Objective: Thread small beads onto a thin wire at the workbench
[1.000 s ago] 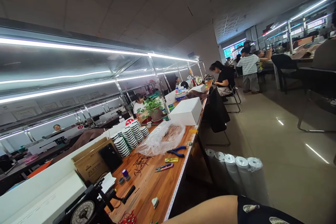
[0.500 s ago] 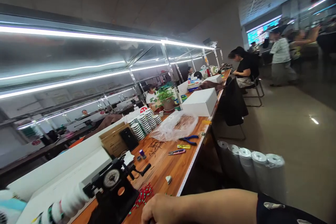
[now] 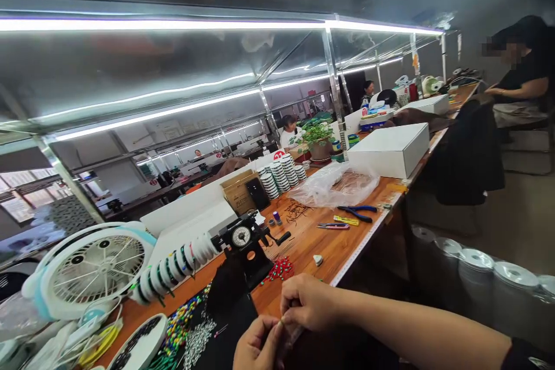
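Note:
My right hand [image 3: 310,303] is closed in a pinch near the front edge of the wooden table [image 3: 347,243]. Just below and left of it, my left hand [image 3: 260,344] also pinches, its fingertips meeting those of the right. A tiny greenish-yellow bit shows between them; what it belongs to is too small to tell. Behind the hands lie a pile of red pieces with green tips [image 3: 281,269] and a small white triangular block [image 3: 318,260]. A black winding device [image 3: 247,248] with a dial and crank stands left of these, beside a row of white spools [image 3: 177,266].
A fan [image 3: 104,272], colourful beads [image 3: 182,324] and a white dish [image 3: 151,347] are at the left. Farther back are blue-handled pliers [image 3: 359,212], snips [image 3: 333,226], a plastic bag [image 3: 333,185], stacked spools [image 3: 280,176] and a white box [image 3: 388,150]. A person [image 3: 524,81] sits at the right.
The view has swung left, bringing the fan, beads and dish into sight. My left hand has come into view, and its fingertips meet my right hand's. The walking person is out of frame.

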`<state>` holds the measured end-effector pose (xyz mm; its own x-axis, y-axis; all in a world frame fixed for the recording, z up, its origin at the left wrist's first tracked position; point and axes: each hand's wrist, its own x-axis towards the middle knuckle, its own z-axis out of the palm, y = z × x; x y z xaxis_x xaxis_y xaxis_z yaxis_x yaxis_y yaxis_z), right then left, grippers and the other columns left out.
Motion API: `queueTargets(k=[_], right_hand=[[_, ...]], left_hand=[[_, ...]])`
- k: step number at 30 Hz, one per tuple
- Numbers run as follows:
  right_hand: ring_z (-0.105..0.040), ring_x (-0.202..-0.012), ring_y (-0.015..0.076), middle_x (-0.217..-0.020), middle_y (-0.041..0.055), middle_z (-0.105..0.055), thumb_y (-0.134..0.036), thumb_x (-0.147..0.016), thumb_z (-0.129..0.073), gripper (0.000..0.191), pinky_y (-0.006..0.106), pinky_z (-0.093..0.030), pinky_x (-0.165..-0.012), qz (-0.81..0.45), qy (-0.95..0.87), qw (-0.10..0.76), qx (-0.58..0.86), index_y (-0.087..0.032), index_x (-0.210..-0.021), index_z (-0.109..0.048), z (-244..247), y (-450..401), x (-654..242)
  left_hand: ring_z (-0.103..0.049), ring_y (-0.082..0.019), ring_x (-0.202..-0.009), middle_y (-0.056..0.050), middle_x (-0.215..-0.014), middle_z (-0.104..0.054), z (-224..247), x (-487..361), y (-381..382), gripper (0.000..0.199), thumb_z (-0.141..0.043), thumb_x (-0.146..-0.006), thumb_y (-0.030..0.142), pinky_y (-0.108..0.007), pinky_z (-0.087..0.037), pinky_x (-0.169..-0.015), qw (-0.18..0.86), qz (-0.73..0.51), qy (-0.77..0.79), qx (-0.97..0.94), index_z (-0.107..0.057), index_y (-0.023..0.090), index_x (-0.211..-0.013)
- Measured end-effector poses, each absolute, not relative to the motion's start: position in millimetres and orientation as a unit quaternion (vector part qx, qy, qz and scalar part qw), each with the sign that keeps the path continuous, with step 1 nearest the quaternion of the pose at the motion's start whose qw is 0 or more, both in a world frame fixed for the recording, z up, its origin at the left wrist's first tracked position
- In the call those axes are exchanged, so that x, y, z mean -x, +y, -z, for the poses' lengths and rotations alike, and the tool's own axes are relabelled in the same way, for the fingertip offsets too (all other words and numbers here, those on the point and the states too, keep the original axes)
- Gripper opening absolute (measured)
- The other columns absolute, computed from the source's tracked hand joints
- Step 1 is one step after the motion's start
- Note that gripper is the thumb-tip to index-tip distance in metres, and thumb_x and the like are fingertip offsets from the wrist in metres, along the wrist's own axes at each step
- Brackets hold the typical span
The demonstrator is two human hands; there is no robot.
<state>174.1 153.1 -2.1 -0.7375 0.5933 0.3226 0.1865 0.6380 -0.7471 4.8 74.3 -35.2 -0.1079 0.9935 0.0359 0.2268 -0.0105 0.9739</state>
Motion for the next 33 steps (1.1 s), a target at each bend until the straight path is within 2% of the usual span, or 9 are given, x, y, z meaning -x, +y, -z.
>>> queueTargets(k=[5,11,16,20,27,33], right_hand=[[-0.051,-0.070,0.0112,-0.070,-0.0006,-0.057,-0.011,-0.071,-0.065,0.004,0.020,-0.038,-0.064,-0.322,-0.871,0.307,0.209,-0.015,-0.073,-0.065,0.7,148.9,-176.2],[-0.049,-0.064,0.0102,-0.066,-0.0013,-0.055,-0.007,-0.068,-0.065,0.007,0.020,-0.035,-0.060,-0.335,-0.851,0.340,0.220,-0.013,-0.068,-0.063,8.8,147.9,-172.7],[-0.050,-0.066,0.0116,-0.069,0.0006,-0.056,-0.012,-0.075,-0.062,0.004,0.022,-0.037,-0.062,-0.317,-0.860,0.357,0.180,-0.013,-0.071,-0.063,6.9,150.7,-176.4],[-0.051,-0.069,0.0132,-0.070,0.0024,-0.056,-0.017,-0.083,-0.055,0.012,0.024,-0.038,-0.066,-0.298,-0.862,0.379,0.157,-0.013,-0.074,-0.061,1.8,156.6,-182.6],[-0.046,-0.063,0.0114,-0.064,-0.0003,-0.052,-0.015,-0.079,-0.059,0.013,0.024,-0.035,-0.061,-0.313,-0.837,0.414,0.175,-0.014,-0.066,-0.057,10.7,160.3,-179.0],[-0.046,-0.065,0.0117,-0.066,-0.0003,-0.050,-0.011,-0.079,-0.058,0.014,0.024,-0.035,-0.063,-0.320,-0.805,0.469,0.175,-0.014,-0.066,-0.053,19.3,159.3,-174.7]], left_hand=[[-0.045,-0.010,-0.041,-0.003,-0.054,-0.060,27.5,-11.1,69.7,0.045,-0.065,-0.069,0.058,-0.021,-0.033,-0.041,0.406,-0.484,0.578,-0.516,-0.061,0.013,-0.070],[-0.044,-0.010,-0.043,-0.002,-0.058,-0.058,36.5,-9.8,69.7,0.043,-0.062,-0.073,0.056,-0.021,-0.033,-0.041,0.363,-0.495,0.586,-0.530,-0.061,0.013,-0.070],[-0.048,-0.011,-0.046,-0.002,-0.059,-0.059,22.4,-11.9,65.8,0.038,-0.064,-0.073,0.051,-0.022,-0.035,-0.044,0.395,-0.476,0.590,-0.519,-0.061,0.013,-0.071],[-0.050,-0.010,-0.048,-0.005,-0.065,-0.065,10.3,-12.8,64.6,0.034,-0.065,-0.074,0.047,-0.021,-0.035,-0.047,0.426,-0.462,0.589,-0.508,-0.062,0.013,-0.072],[-0.053,-0.010,-0.050,-0.005,-0.069,-0.066,14.9,-10.6,69.1,0.033,-0.067,-0.073,0.046,-0.021,-0.037,-0.049,0.450,-0.459,0.584,-0.496,-0.062,0.013,-0.075],[-0.053,-0.010,-0.049,-0.004,-0.066,-0.066,17.8,-10.5,70.7,0.034,-0.066,-0.072,0.047,-0.022,-0.040,-0.052,0.455,-0.465,0.592,-0.476,-0.061,0.013,-0.075]])
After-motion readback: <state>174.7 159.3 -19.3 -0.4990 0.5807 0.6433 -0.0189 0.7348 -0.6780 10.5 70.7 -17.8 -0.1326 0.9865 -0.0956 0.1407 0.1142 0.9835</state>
